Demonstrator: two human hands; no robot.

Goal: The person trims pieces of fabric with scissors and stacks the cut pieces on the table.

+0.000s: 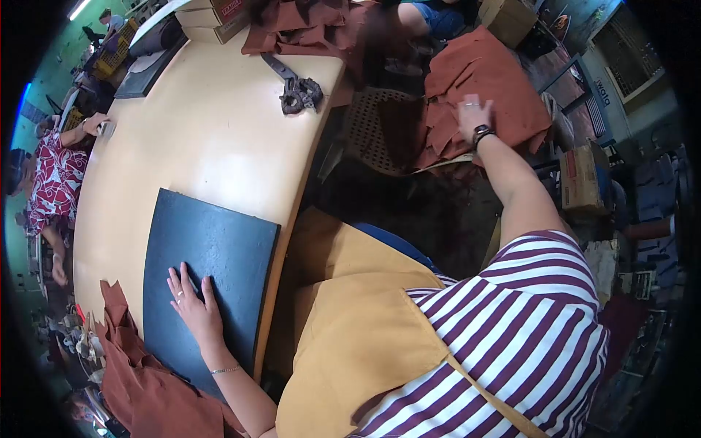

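My left hand lies flat on a dark blue-black cutting board, fingers spread and holding nothing. The board rests along the near edge of a pale table. Off to the right, my outstretched right hand presses on a pile of red-brown leather, its fingers apart. A perforated chair stands beside and partly under that pile. Another piece of red-brown leather drapes by the lower left of the board. Large scissors with dark wrapped handles lie near the table's far right corner.
More red-brown leather and cardboard boxes sit at the table's far end. Across the table, a person in a red patterned shirt has a hand at its edge. A carton stands at the right.
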